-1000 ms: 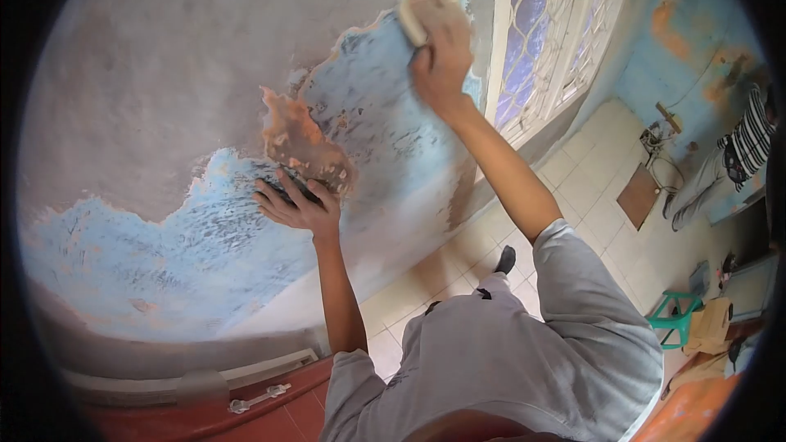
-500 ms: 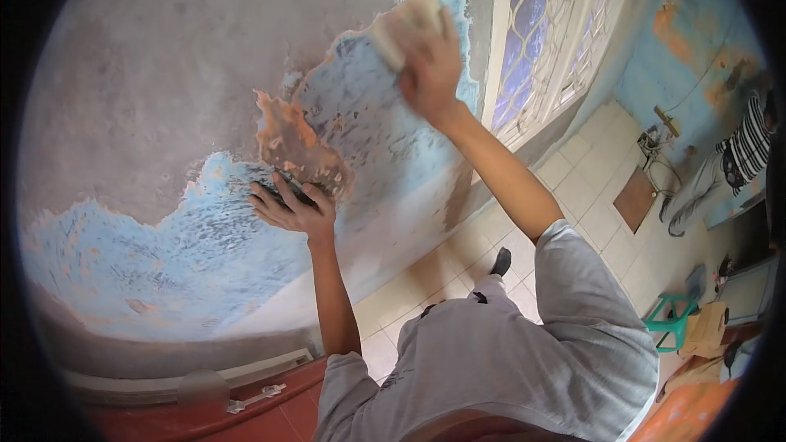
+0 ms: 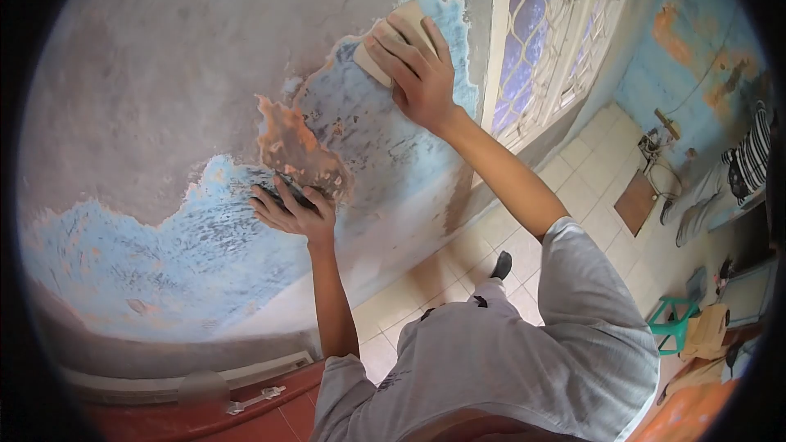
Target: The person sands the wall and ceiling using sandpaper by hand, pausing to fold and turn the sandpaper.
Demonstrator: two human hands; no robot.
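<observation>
My right hand (image 3: pixel 417 74) grips a pale, flat block (image 3: pixel 375 62) and presses it against the upper part of a light blue patch (image 3: pixel 237 254) on the wall. Grey plaster (image 3: pixel 155 90) surrounds the patch above and to the left. Lower and further left, my left hand (image 3: pixel 295 211) rests on the wall with its fingers spread, holding nothing. Just above its fingers lies a chipped orange-brown area (image 3: pixel 299 147). Dark scuff marks run across the blue surface near both hands.
A window with a white grille (image 3: pixel 544 41) is right of my right hand. Tiled floor (image 3: pixel 585 188) lies below. At the far right are a person in a striped top (image 3: pixel 749 155), a green stool (image 3: pixel 673 323) and a brown board (image 3: pixel 635 200). A red surface (image 3: pixel 164 421) is at lower left.
My right hand has moved left and down along the wall with the pale block. My left hand has shifted slightly left. The person at the right has moved a little.
</observation>
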